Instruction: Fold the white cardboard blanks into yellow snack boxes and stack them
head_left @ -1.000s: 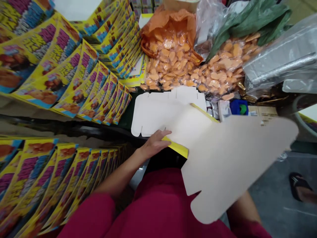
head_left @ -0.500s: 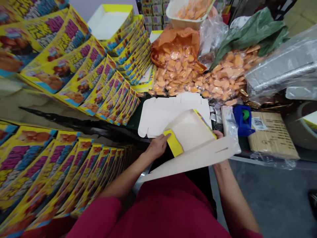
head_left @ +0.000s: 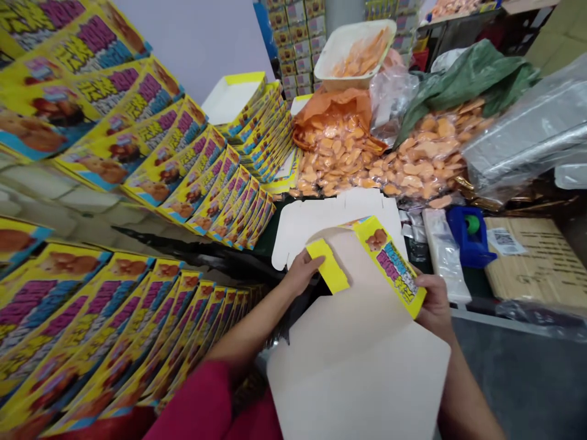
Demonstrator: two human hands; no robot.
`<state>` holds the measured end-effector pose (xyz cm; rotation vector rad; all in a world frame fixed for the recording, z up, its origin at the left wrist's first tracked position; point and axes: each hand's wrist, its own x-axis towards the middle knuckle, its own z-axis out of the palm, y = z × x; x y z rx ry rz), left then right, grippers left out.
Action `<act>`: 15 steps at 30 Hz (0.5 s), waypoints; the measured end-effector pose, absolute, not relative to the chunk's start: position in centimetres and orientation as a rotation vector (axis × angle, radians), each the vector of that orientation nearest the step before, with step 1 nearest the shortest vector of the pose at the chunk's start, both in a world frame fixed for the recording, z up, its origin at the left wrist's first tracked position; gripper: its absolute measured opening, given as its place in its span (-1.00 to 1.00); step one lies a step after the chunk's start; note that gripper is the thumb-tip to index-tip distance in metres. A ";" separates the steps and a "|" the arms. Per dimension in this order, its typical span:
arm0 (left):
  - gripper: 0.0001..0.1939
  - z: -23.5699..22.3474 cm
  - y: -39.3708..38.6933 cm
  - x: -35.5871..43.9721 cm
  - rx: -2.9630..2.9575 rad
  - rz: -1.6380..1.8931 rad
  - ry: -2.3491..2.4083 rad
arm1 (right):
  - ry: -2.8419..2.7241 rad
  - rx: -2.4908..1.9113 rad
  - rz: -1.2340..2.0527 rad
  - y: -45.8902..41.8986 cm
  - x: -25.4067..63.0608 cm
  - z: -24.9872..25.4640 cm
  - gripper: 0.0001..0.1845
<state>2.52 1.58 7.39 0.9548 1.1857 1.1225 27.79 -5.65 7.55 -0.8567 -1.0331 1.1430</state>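
Between my hands is a partly folded cardboard box (head_left: 358, 360), white inside, with a printed yellow side standing along its right. My left hand (head_left: 302, 272) pinches the plain yellow flap at the box's left side. At the other side my right hand (head_left: 431, 299) grips the printed yellow panel, thumb on top and the other fingers partly hidden behind it. A large white panel of the box hangs down toward my body. Just beyond it, a flat white cardboard blank (head_left: 298, 223) lies on the dark table.
Stacked yellow printed boxes (head_left: 183, 177) rise at the left, with more below (head_left: 114, 318) and open trays (head_left: 233, 98) behind. Wrapped orange pieces (head_left: 339, 153) spill from bags at the back. A blue tape dispenser (head_left: 463, 238) and a brown paper-wrapped pack (head_left: 532, 256) sit right.
The box's large white panel has swung down toward my body, and the printed side has turned into view. My right hand now shows on that side. The view has tilted upward.
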 end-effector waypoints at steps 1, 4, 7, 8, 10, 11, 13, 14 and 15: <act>-0.33 7.4 1.7 2.4 0.933 1.044 1.173 | -1.011 -0.791 1.175 -5.7 27.8 7.7 -0.55; -0.50 7.2 2.2 2.1 0.907 1.000 1.183 | -1.012 -0.654 1.278 -5.7 27.8 8.1 -0.56; -0.52 6.6 2.6 2.3 0.894 1.071 1.249 | -1.044 -0.641 1.320 -5.7 27.7 8.3 -0.60; -0.53 6.4 2.7 2.5 0.891 1.087 1.281 | -1.049 -0.648 1.317 -5.6 27.7 8.4 -0.61; -0.57 6.0 2.9 2.8 0.889 1.117 1.343 | -1.069 -0.640 1.298 -5.5 27.5 8.5 -0.63; -0.59 5.8 3.0 3.0 0.890 1.133 1.367 | -1.085 -0.623 1.291 -5.4 27.5 8.5 -0.63; -0.65 5.4 3.2 3.3 0.890 1.167 1.406 | -1.121 -0.597 1.284 -5.3 27.3 8.4 -0.64; -0.68 5.2 3.4 3.4 0.888 1.187 1.421 | -1.135 -0.597 1.283 -5.3 27.3 8.4 -0.64; -0.70 4.9 3.5 3.4 0.883 1.206 1.438 | -1.143 -0.610 1.283 -5.2 27.2 8.3 -0.64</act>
